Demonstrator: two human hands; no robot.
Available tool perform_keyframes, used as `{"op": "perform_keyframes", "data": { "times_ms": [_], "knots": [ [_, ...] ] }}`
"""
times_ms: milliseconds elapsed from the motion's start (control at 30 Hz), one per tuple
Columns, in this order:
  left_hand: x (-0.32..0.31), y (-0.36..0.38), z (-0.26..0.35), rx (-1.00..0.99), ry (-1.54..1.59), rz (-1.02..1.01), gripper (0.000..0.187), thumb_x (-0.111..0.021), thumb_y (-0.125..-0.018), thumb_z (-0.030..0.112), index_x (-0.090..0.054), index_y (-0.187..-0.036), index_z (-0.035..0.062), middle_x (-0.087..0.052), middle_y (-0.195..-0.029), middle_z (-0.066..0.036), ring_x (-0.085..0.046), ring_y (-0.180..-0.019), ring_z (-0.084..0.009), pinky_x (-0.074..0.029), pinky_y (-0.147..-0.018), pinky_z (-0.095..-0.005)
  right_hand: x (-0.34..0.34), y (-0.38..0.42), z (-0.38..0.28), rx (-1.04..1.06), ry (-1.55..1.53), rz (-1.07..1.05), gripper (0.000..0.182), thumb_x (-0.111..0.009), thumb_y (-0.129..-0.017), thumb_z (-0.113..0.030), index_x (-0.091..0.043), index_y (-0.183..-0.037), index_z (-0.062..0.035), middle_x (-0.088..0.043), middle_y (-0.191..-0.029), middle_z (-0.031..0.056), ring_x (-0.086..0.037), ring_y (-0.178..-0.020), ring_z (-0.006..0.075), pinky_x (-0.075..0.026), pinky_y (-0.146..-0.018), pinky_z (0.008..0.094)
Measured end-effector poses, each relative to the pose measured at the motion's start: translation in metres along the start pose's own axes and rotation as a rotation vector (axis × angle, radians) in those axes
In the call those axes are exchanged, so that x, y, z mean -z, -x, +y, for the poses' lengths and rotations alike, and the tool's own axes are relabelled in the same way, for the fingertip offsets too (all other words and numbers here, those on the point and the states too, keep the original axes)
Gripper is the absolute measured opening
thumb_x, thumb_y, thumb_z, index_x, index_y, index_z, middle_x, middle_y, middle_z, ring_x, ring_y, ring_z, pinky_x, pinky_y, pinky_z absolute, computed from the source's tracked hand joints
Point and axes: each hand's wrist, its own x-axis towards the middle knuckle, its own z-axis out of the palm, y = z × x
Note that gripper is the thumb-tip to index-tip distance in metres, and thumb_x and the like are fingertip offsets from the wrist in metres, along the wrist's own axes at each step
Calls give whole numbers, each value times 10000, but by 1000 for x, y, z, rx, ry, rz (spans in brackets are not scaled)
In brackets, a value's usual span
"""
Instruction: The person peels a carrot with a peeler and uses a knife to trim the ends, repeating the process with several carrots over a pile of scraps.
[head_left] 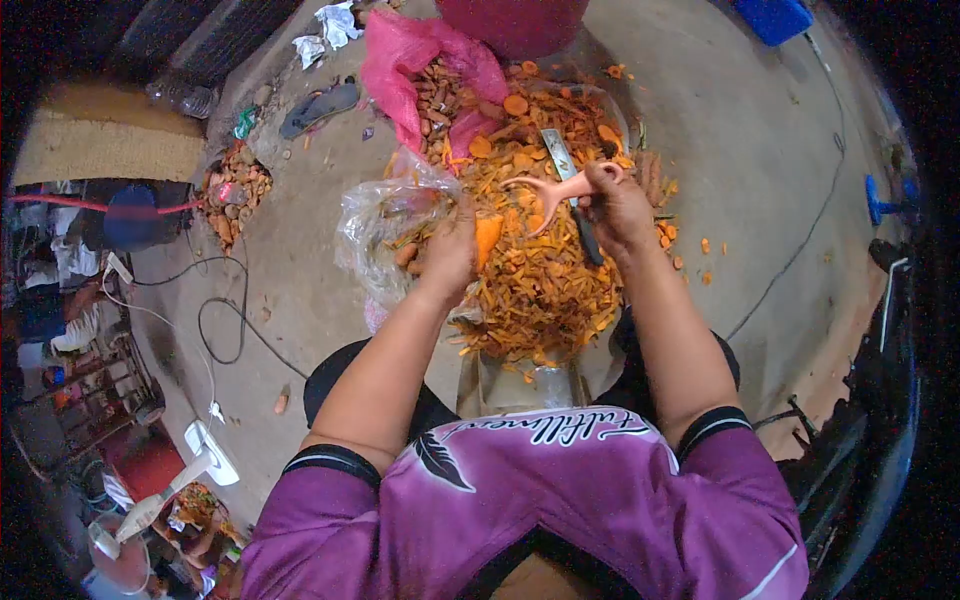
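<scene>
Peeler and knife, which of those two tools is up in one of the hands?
The peach-pink forked peeler, gripped in the right hand; the black-handled knife instead lies beneath it on the orange peelings.

Bare floor (765, 170) offers passage to the right of a heap of peelings (545, 310), while bags hem in its other sides.

Between the left hand (452, 255) and the right hand (620, 212), a pink peeler (575, 187) juts across the gap above a knife (557, 150). A clear plastic bag (368, 222) crowds the left; a pink sack (395, 60) and red tub (520, 22) block the far side. Scattered slices (706, 246) and a thin cable (841, 150) interrupt the right-hand floor.
</scene>
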Motion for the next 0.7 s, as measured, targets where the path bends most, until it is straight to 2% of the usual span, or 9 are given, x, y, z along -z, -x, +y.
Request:
{"op": "perform_keyframes", "data": {
  "times_ms": [100, 200, 233, 333, 400, 500, 600, 700],
  "knots": [
    [-2, -11, -17, -107, 25, 73, 533, -306, -849, 450, -485, -981, -34, -544, -870, -72, -497, -746, -130, -387, -693, -225, -27, 18, 4, -50, -72, -50, 178, -565, -767, -201, -490, -824, -51, -513, -664, 27, -486, -523, 105, -410, -454, 215],
    [-3, 0, -6, -64, 17, -44, 515, -317, -843, 459, -488, -964, -12, -531, -824, -57, -495, -684, -120, -405, -644, -234, -9, 1, 6, -7, -73, -32, 182, -564, -766, -203, -492, -831, -49, -512, -678, 30, -486, -531, 110, -419, -466, 231],
    [-2, 2, -3, -49, 63, -70, 491, -315, -845, 452, -498, -944, 7, -533, -817, -57, -499, -664, -126, -413, -605, -241, 0, -3, 3, 35, 87, 46, 184, -558, -770, -204, -495, -839, -46, -517, -690, 35, -487, -532, 115, -425, -472, 242],
    [-1, 4, 3, 13, 157, -111, 452, -316, -844, 447, -517, -899, 46, -534, -785, -55, -508, -610, -138, -427, -509, -253, -1, 1, 0, -37, -102, 26, 180, -551, -775, -204, -495, -844, -47, -517, -687, 39, -485, -527, 115, -425, -479, 241],
    [-2, 6, 4, 89, 168, -74, 459, -322, -835, 464, -514, -890, 51, -531, -747, -50, -509, -584, -136, -422, -472, -248, -10, 7, 2, -61, -110, -32, 187, -552, -776, -219, -495, -855, -59, -515, -694, 35, -485, -538, 111, -424, -491, 235],
    [-7, 4, 2, 76, 292, -74, 498, -334, -804, 520, -508, -895, 62, -532, -690, -45, -512, -546, -131, -415, -426, -242, -2, 2, 10, -91, -127, -146, 196, -548, -779, -232, -491, -868, -67, -514, -709, 31, -486, -555, 105, -422, -490, 227],
    [2, 5, 7, 148, 320, -243, 535, -336, -773, 570, -504, -902, 79, -539, -674, -38, -515, -518, -132, -420, -400, -248, 9, -6, 4, -23, -85, -3, 193, -540, -784, -227, -484, -873, -65, -511, -710, 31, -483, -552, 104, -419, -488, 219],
    [-1, 8, 12, 149, 339, -219, 545, -323, -763, 589, -506, -890, 91, -546, -670, -31, -518, -505, -130, -424, -380, -245, -11, 7, 2, -66, -123, -110, 193, -542, -783, -214, -478, -871, -55, -507, -699, 35, -485, -544, 113, -427, -488, 218]
  ]
}}
